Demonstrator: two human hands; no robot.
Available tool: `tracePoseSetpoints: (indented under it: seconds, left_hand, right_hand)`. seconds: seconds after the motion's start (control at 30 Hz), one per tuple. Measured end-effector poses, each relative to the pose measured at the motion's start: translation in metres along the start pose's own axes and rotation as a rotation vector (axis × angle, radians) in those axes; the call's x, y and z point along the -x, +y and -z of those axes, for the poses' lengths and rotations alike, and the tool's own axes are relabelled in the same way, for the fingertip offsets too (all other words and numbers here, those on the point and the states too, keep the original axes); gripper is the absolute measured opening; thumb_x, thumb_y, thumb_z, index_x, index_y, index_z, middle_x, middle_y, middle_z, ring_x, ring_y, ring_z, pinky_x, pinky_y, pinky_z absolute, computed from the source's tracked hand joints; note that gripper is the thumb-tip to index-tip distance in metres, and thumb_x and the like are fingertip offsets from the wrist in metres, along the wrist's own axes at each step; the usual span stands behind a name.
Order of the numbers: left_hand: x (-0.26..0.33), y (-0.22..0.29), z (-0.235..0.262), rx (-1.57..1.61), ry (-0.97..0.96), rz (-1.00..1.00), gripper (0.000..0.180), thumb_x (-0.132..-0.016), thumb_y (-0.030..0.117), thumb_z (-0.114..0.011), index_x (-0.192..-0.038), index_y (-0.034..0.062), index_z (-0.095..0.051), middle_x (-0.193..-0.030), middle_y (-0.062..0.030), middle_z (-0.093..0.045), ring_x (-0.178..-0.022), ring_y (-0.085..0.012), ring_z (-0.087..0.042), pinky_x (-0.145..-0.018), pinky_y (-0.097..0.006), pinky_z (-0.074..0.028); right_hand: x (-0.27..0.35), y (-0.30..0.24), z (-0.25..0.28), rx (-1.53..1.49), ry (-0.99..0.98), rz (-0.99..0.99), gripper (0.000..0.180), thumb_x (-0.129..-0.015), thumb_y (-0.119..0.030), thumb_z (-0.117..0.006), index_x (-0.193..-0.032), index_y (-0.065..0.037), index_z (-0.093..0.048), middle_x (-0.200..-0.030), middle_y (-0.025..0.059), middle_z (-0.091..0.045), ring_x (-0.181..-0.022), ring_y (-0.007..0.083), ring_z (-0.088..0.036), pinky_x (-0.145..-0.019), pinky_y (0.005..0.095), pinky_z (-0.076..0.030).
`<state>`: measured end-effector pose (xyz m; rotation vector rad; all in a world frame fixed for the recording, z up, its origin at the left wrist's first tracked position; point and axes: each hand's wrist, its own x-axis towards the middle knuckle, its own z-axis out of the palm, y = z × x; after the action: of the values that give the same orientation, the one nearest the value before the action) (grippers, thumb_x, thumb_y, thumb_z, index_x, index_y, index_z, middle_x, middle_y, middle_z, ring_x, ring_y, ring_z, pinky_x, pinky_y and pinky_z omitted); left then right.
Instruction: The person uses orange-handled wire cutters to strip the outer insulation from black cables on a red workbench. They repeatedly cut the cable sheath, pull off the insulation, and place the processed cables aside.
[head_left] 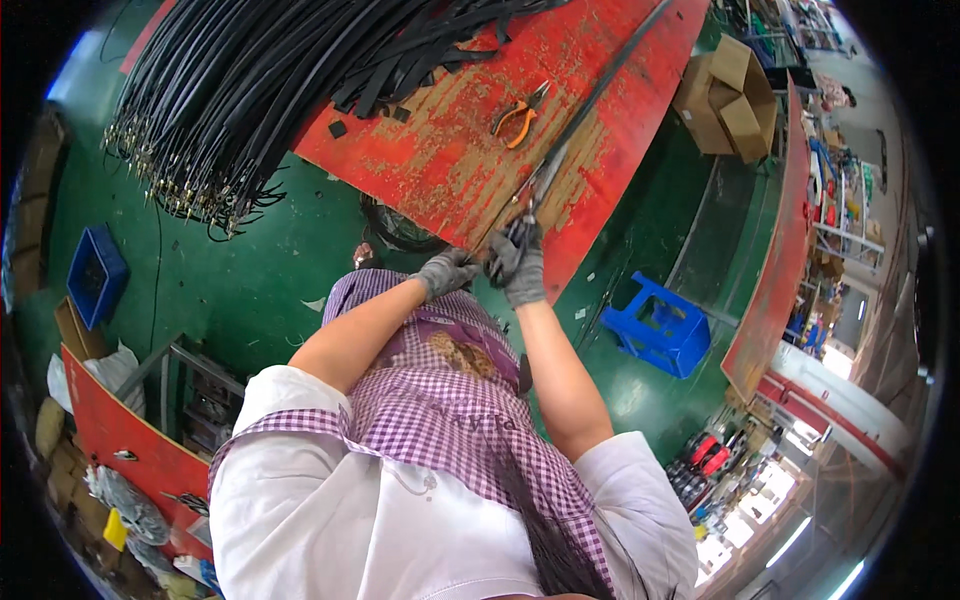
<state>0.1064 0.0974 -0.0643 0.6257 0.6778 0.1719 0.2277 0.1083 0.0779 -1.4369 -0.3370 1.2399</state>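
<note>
Gloved right hand (520,265) grips scissors (535,190) on a black strap (600,90) — left hand (445,272) closed beside it, contents unclear; cutting seems underway — steady alignment needed.

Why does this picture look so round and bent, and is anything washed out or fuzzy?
Head view: the fisheye lens bows the red table edges and leaves black corners. Head view: window glare at lower right is washed out. Head view: the gloved left hand and right hand are fairly sharp; things near the rim look soft.

One pair of orange-handled pliers (518,116), one blue stool (660,328), one blue crate (95,275), two gloved hands (485,268).
</note>
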Motion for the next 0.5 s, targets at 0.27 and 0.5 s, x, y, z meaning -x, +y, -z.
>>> tracePoseSetpoints:
  seconds: [0.27,0.5]
  left_hand:
    - [0.098,0.036,0.006,-0.573,0.25,0.054,0.025,-0.079,0.017,-0.052,-0.098,0.0012,-0.052,-0.074,-0.0005,-0.052,-0.066,-0.0096,-0.045,-0.06,-0.022,-0.039]
    - [0.087,-0.001,0.04,-0.48,0.256,-0.155,0.023,-0.083,0.015,-0.046,-0.103,0.0046,-0.049,-0.072,0.0006,-0.051,-0.06,-0.0087,-0.044,-0.055,-0.022,-0.039]
  right_hand:
    - [0.05,0.021,0.022,0.012,0.103,-0.144,0.012,-0.077,-0.015,-0.054,-0.072,-0.011,-0.043,-0.051,-0.0012,-0.043,-0.04,0.0101,-0.043,-0.039,0.0248,-0.038]
    - [0.021,0.028,-0.001,0.181,0.154,-0.095,0.021,-0.079,-0.029,-0.05,-0.067,-0.012,-0.045,-0.047,0.0002,-0.045,-0.038,0.011,-0.046,-0.034,0.0247,-0.034]
